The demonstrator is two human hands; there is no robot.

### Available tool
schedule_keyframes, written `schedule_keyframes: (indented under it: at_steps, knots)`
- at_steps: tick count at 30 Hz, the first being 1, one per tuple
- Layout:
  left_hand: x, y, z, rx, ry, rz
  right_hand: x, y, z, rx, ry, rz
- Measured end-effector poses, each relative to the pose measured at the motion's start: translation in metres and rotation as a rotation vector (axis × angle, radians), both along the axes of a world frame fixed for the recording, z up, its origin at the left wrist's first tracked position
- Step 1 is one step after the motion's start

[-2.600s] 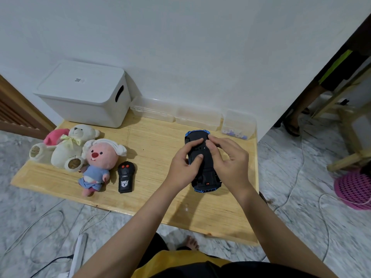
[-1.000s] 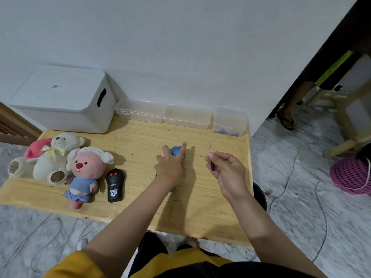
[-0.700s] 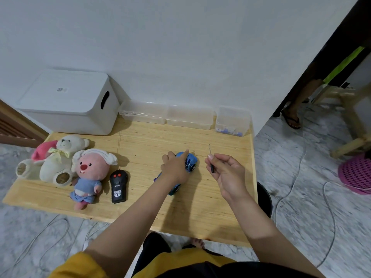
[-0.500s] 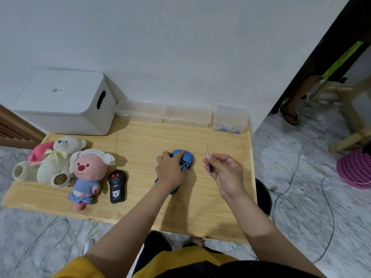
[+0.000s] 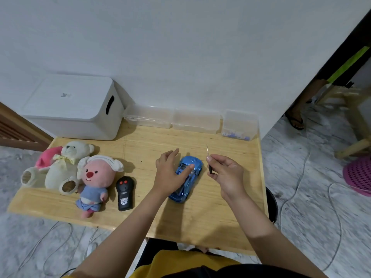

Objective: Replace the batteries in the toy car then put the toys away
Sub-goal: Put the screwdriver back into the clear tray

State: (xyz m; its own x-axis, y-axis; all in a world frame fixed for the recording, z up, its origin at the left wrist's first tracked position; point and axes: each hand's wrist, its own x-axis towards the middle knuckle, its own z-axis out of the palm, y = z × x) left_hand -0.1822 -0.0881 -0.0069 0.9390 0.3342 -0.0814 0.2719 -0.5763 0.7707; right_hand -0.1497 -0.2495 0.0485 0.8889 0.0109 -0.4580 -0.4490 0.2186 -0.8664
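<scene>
Under the left hand (image 5: 167, 173), its fingers (image 5: 188, 167) spread loosely, the blue toy car (image 5: 187, 177) is steadied upright on the surface (image 5: 200, 217); rightward, a thin screwdriver (image 5: 208, 161) is pinched by the right hand (image 5: 225, 173), apparently kept ready.

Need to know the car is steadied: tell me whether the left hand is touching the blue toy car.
Touching. The head view shows the left hand resting on the shiny blue toy car, its thumb lying across the roof.
</scene>
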Motion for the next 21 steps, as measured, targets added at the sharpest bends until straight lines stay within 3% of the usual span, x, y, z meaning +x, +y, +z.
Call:
schedule_keyframes:
  at_steps: [4, 13, 21]
  knots:
    - [0.022, 0.037, 0.011, -0.006, -0.058, 0.024, 0.020, 0.033, -0.002, -0.077, -0.068, 0.036]
    - [0.098, 0.164, 0.021, 0.315, -0.081, -0.017, 0.094, 0.147, -0.008, -0.424, -0.236, 0.268]
    - [0.152, 0.201, 0.008, 0.378, -0.017, -0.211, 0.125, 0.212, -0.028, -0.335, 0.076, 0.148]
